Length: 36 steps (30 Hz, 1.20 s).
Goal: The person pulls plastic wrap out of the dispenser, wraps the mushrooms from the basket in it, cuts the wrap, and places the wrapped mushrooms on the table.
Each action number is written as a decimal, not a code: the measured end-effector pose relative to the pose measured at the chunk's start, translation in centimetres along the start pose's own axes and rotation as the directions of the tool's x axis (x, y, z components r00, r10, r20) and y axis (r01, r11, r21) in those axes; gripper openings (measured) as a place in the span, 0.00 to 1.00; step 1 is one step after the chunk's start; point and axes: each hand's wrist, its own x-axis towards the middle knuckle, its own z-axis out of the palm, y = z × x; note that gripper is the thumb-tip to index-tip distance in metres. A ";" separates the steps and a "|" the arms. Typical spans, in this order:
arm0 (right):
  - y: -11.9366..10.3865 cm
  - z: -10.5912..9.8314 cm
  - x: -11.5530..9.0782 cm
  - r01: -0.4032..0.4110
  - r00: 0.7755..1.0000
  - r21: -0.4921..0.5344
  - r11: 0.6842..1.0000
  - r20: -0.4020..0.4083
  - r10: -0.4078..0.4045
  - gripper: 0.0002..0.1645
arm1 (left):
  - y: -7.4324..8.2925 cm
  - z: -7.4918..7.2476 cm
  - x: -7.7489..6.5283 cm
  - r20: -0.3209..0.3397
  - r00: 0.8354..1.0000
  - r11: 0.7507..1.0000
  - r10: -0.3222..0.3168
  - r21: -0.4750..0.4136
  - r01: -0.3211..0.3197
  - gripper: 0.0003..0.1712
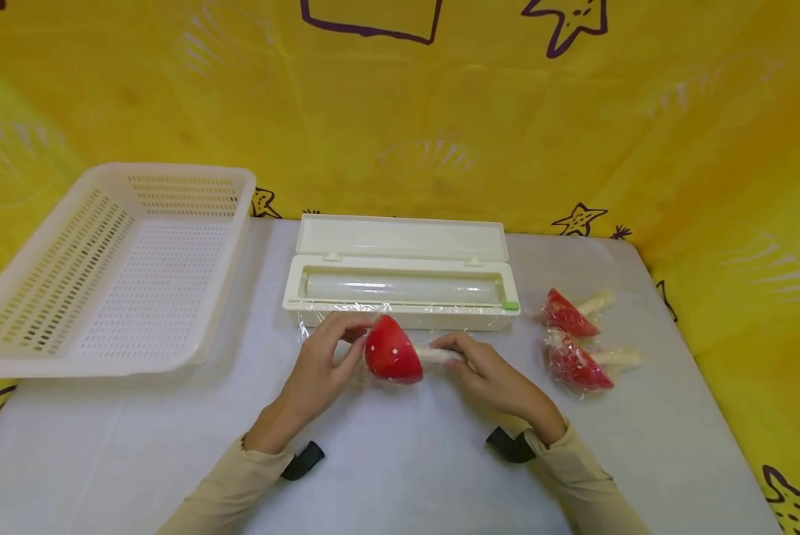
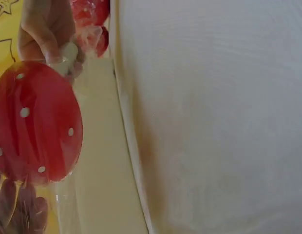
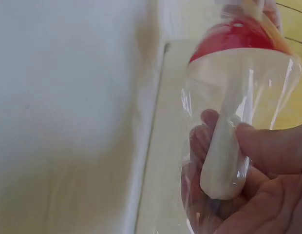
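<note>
A toy mushroom (image 1: 393,351) with a red, white-dotted cap and a pale stem lies level above the table, cap to the left. Clear cling film (image 3: 265,90) hangs around its cap and stem. My left hand (image 1: 324,364) holds the cap's rounded end, thumb and fingers at the film there; its fingers (image 2: 24,207) show through the film in the left wrist view. With my right hand (image 1: 496,375) I grip the stem (image 3: 221,165) through the film, thumb on top. Behind both hands stands an open cling film dispenser (image 1: 400,318) with a roll inside.
Two film-wrapped toy mushrooms (image 1: 570,313) (image 1: 576,362) lie to the right of the dispenser. A white slotted basket (image 1: 229,267) stands at the left. A yellow patterned cloth (image 1: 400,111) hangs behind the white-covered table (image 1: 400,475).
</note>
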 end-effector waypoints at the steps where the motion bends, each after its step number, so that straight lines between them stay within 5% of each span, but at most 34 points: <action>1: -0.1 -0.1 0.0 -0.010 1.000 0.015 1.000 0.003 0.010 0.16 | 0.0 0.0 0.0 0.013 1.000 0.999 0.025 -0.020 -0.025 0.20; 9: -0.4 -0.3 -0.1 -0.080 0.997 0.142 0.987 0.032 0.076 0.18 | 0.1 -0.4 0.1 0.185 0.980 0.996 0.080 0.025 -0.086 0.32; 14: -0.4 -0.1 -0.1 -0.098 0.995 0.162 0.982 0.026 0.095 0.18 | 0.0 -0.1 0.1 0.187 0.974 0.981 0.125 0.124 -0.150 0.38; 18: -0.6 0.2 -0.1 -0.105 0.994 0.168 0.980 0.035 0.100 0.17 | -0.1 0.3 -0.2 0.208 0.972 0.980 0.107 0.140 -0.138 0.40; 23: -0.8 0.6 -0.2 -0.082 0.997 0.096 0.992 0.025 0.080 0.19 | -0.1 0.4 -0.4 0.238 0.968 0.981 0.079 0.156 -0.118 0.42; 30: -0.9 0.7 0.2 0.077 0.983 -0.128 0.989 -0.155 -0.097 0.19 | -0.1 0.4 -0.3 0.142 0.983 0.943 0.115 0.295 -0.153 0.44; 36: -1.0 0.1 0.2 0.069 0.977 -0.125 0.990 -0.194 -0.092 0.22 | 0.3 0.1 -0.2 0.173 0.972 0.969 0.157 0.161 -0.185 0.45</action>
